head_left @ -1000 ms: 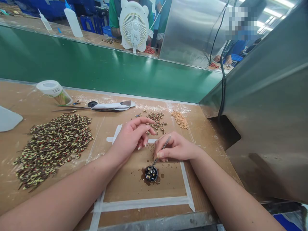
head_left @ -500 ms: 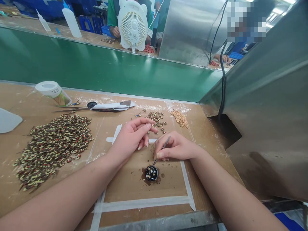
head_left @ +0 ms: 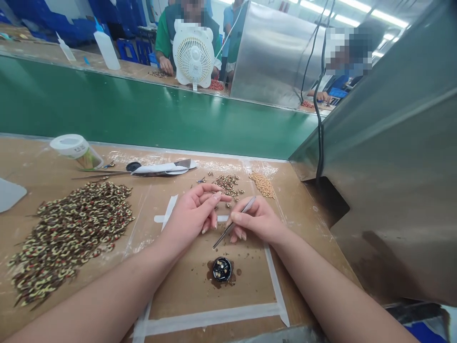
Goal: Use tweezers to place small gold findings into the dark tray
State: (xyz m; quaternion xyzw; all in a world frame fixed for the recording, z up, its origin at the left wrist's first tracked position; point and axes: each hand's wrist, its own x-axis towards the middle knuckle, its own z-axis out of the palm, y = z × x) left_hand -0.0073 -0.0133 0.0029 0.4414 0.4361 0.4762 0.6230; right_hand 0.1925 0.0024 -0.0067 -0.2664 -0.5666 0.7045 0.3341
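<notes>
My right hand [head_left: 255, 221] grips thin metal tweezers [head_left: 231, 225], their tip lifted above and left of a small black round cap [head_left: 222, 269] with tiny pieces inside. The cap sits on a stained patch of the brown worktable [head_left: 200, 281], inside a square of white tape [head_left: 210, 314]. My left hand [head_left: 194, 214] rests beside the right, fingers curled, thumb and forefinger pinched near small brass parts [head_left: 227, 183]. Whether it holds one I cannot tell.
A big heap of brown, cream and red pieces [head_left: 67, 233] lies at left. A pale bead pile [head_left: 262, 184], a white jar [head_left: 73, 147], and a paper-wrapped tool [head_left: 160, 167] lie behind. A metal housing [head_left: 392, 166] walls the right. Beyond the green belt [head_left: 150, 109] a fan [head_left: 193, 52] stands by other people.
The tweezers' tip has come up out of the black cap and moved toward my left hand. My view has tipped upward, so the table appears lower.
</notes>
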